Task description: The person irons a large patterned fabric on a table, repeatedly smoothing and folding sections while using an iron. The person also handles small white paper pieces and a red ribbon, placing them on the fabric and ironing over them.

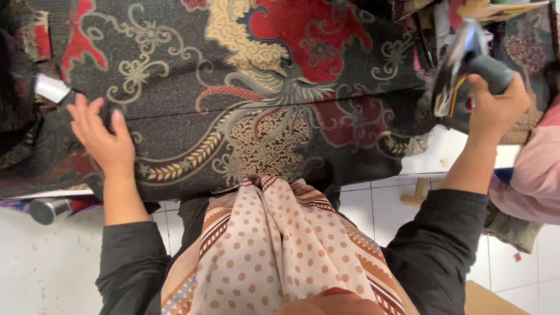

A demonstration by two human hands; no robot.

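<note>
A large dark batik cloth (245, 93) with gold scrolls and red patches lies spread over the table in front of me. My left hand (102, 137) rests flat on its left part, fingers apart, pressing the fabric near a fold line. My right hand (496, 105) is raised at the right edge of the cloth and grips the dark handle of a clothes iron (464, 67), which is tilted up off the fabric. Both arms are in black sleeves. A cream scarf with brown dots (274, 245) hangs down in front of me.
A small white object (51, 87) lies at the cloth's left edge. A metal cylinder (49, 210) sits low on the left. More patterned fabric (525, 41) is piled at the right. A person's pink sleeve (534, 181) shows at the right over the white tiled floor (373, 204).
</note>
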